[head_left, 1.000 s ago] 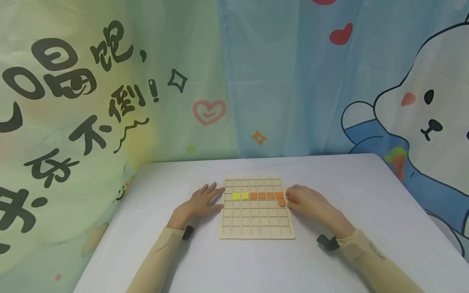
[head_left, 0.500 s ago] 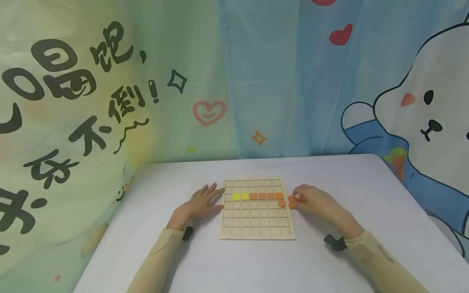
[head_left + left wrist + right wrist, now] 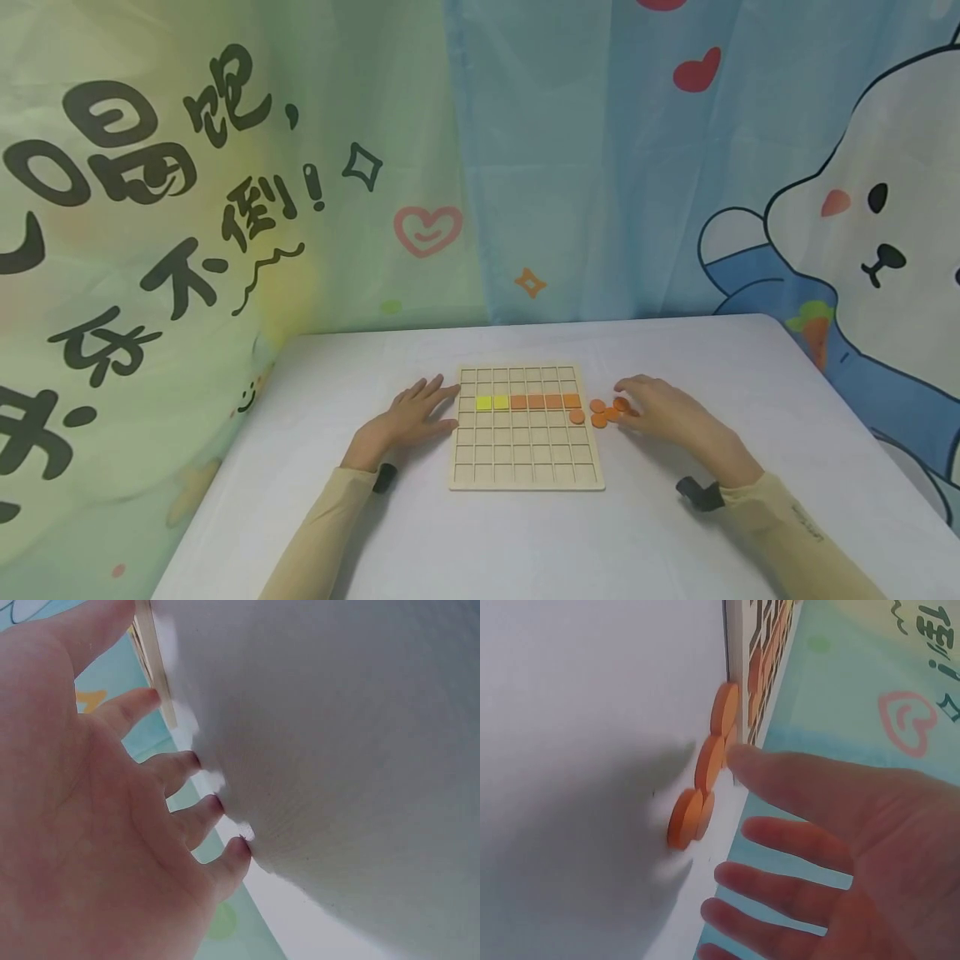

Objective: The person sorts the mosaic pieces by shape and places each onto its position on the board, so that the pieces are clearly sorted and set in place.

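A wooden grid board (image 3: 525, 455) lies on the white table, with yellow squares (image 3: 492, 403) and orange squares (image 3: 544, 402) in one row. One orange disc (image 3: 577, 417) rests on the board near its right side. Several loose orange discs (image 3: 598, 421) lie beside the right edge, also visible in the right wrist view (image 3: 724, 709). The left hand (image 3: 408, 418) touches the board's left edge with thumb and a fingertip, fingers spread. Just right of the loose discs is the right hand (image 3: 663, 410), its fingers extended and apart; thumb contact with a disc is unclear.
The white table (image 3: 420, 533) extends around the board. Behind it hangs a printed curtain (image 3: 540, 208) with hearts, writing and a cartoon animal. A dark device is strapped at each wrist.
The right hand has moved right, away from the board, uncovering several orange discs beside its edge. The left hand and the board have stayed in place.
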Motion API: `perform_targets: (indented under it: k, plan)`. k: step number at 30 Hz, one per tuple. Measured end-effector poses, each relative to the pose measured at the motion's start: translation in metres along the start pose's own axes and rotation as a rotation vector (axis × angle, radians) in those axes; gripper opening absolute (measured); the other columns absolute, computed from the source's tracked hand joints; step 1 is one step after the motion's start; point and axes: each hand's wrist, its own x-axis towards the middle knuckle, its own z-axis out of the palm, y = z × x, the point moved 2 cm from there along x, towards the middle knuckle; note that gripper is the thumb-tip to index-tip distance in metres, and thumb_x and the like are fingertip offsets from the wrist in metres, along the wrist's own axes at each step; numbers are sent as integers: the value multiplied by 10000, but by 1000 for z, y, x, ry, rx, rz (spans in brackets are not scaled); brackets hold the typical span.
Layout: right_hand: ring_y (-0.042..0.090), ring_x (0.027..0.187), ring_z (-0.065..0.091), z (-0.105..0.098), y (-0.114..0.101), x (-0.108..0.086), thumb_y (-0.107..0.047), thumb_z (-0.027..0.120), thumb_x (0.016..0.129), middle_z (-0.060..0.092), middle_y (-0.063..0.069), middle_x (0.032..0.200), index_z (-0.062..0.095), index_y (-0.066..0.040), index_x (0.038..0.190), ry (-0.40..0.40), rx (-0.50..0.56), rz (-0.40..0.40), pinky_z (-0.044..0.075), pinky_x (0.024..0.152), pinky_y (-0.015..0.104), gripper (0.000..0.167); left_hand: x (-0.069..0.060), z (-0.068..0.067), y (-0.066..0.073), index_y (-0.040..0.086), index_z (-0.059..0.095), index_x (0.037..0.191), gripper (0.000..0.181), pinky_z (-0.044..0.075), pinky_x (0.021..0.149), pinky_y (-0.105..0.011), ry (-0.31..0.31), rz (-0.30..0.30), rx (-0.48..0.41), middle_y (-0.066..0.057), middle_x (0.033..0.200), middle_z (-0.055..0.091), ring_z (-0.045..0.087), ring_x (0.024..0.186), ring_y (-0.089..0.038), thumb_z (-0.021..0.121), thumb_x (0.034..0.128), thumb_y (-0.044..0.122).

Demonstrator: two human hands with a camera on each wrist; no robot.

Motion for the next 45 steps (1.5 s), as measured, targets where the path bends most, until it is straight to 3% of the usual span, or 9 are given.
perform_targets:
  k: [4,13,17,29,45]
  plan:
    - [454,1246,550,-4,4,-3,-235,792,862,573,273,1367,567,13,1351,-21,14,8,465,1045,613,592,0,0,0,302,309,1586,656,129,1249,-615,2,5,3,-94,1697,156,100,1563,-397,508,1008,539]
    - [482,1249,523,-2,11,-6,-252,806,848,551,292,1371,552,27,1356,-73,5,52,454,1046,630,632,1,1,-1,308,305,1587,660,121,1252,-612,-3,-6,2,-90,1698,149,91,1565,-392,505,1006,548]
    - [468,1205,550,-1,15,-6,-260,806,845,579,286,1318,590,29,1289,-81,-7,54,471,1026,620,572,2,2,-2,306,298,1590,665,126,1252,-610,-5,-4,8,-91,1698,148,94,1565,-393,504,1006,549]
    - [278,912,612,-1,12,-5,-166,763,867,675,168,1081,673,-60,956,-17,-9,26,552,879,531,166,2,2,-2,305,305,1588,656,118,1254,-605,1,3,4,-95,1697,149,92,1565,-394,505,1009,540]
    - [232,834,596,-2,14,-4,-140,755,858,681,135,998,668,-57,910,11,-29,-30,560,808,480,131,2,2,-2,309,300,1589,660,121,1254,-605,-3,-2,8,-88,1700,143,87,1567,-390,504,1007,545]
